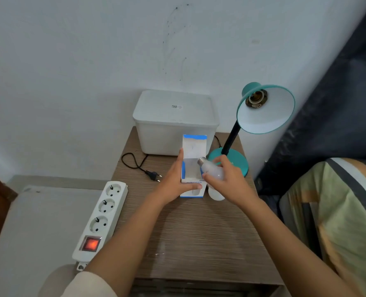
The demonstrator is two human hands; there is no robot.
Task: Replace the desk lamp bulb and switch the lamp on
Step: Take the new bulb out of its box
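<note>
Frosted bulb (213,171) pinched in right hand (229,181) fingers; left hand (177,179) fingers spread around box (192,168); could slip, shatter on counter (199,232).

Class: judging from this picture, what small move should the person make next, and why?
Probably lift the bulb in the right hand up to the lamp's socket: the socket is empty, the bulb is already out of the box, and its screw base is exposed.

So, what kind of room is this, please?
Probably a bedroom: a small wooden table stands in a corner beside a striped bed cover, with a desk lamp on it.
</note>
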